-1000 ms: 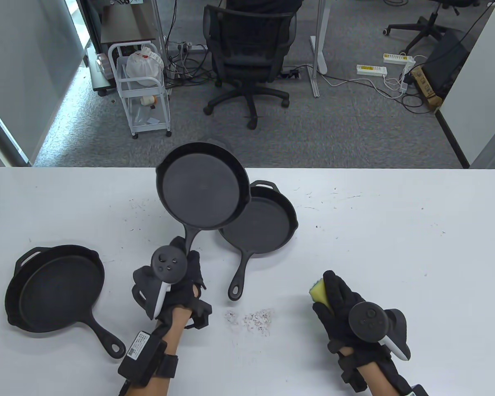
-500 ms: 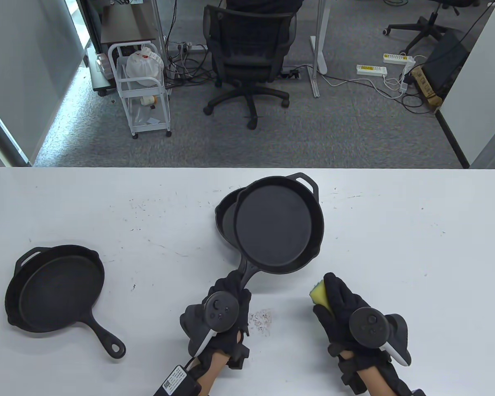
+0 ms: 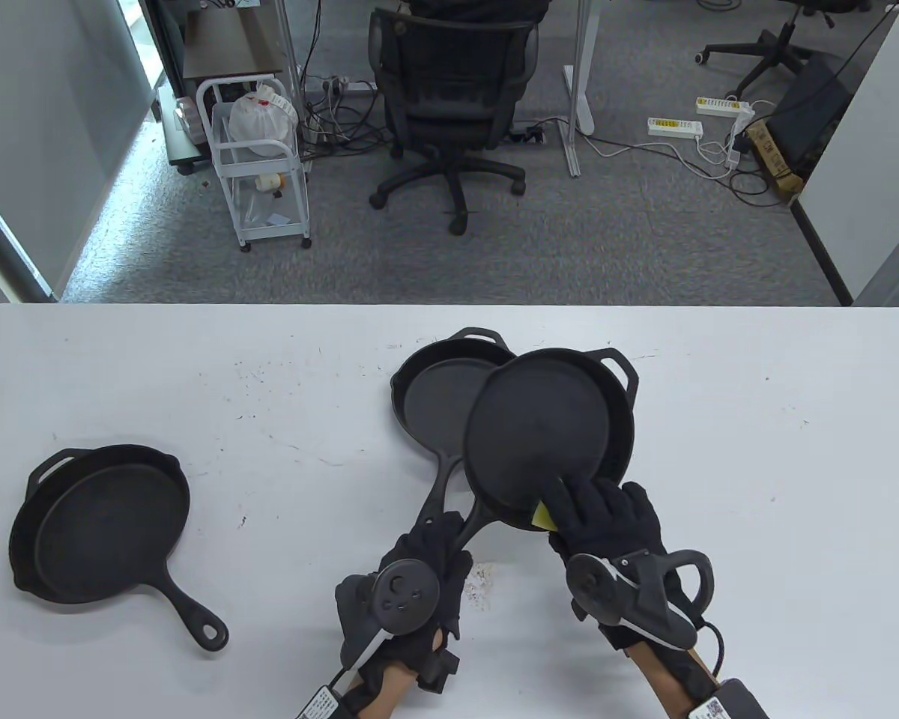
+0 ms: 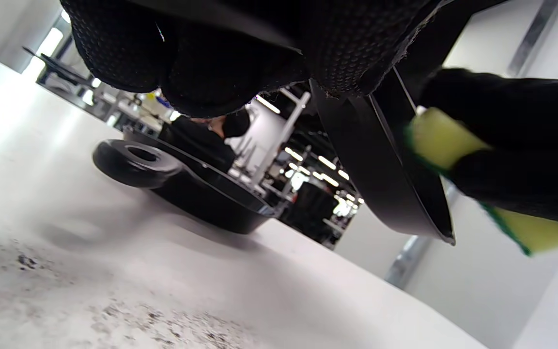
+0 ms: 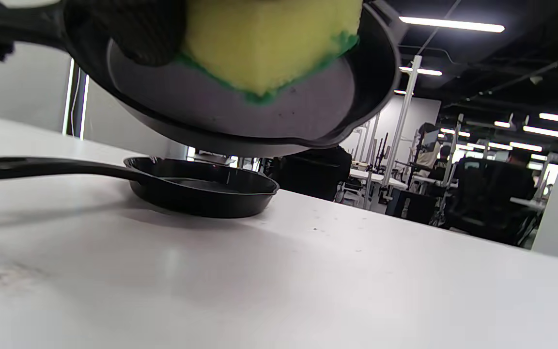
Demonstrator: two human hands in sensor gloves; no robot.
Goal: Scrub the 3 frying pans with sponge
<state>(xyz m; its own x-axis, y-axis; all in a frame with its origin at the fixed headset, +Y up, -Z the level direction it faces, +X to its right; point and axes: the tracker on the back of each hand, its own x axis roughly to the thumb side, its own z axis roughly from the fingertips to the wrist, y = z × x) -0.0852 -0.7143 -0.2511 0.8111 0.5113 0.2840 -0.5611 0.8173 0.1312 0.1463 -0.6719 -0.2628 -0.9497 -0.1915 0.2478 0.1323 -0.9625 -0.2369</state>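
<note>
My left hand [image 3: 427, 550] grips the handle of a black frying pan [image 3: 547, 434] and holds it tilted above the table, its inside turned towards my right hand. My right hand [image 3: 595, 517] holds a yellow and green sponge [image 3: 542, 515] and presses it against the near inside of that pan [image 5: 284, 104]; the sponge [image 5: 269, 41] lies green side on the metal. A second pan [image 3: 438, 397] rests on the table just behind and left of the held one. The third pan [image 3: 101, 524] lies at the left side of the table.
Dark crumbs [image 3: 479, 584] are scattered on the white table [image 3: 757, 487] between my hands. Beyond the table's far edge stand an office chair [image 3: 453, 97] and a white wire cart [image 3: 258, 161].
My left hand carried the pan from the centre left to the right and tilted it towards my right hand. My right hand came up and left with the sponge onto the pan.
</note>
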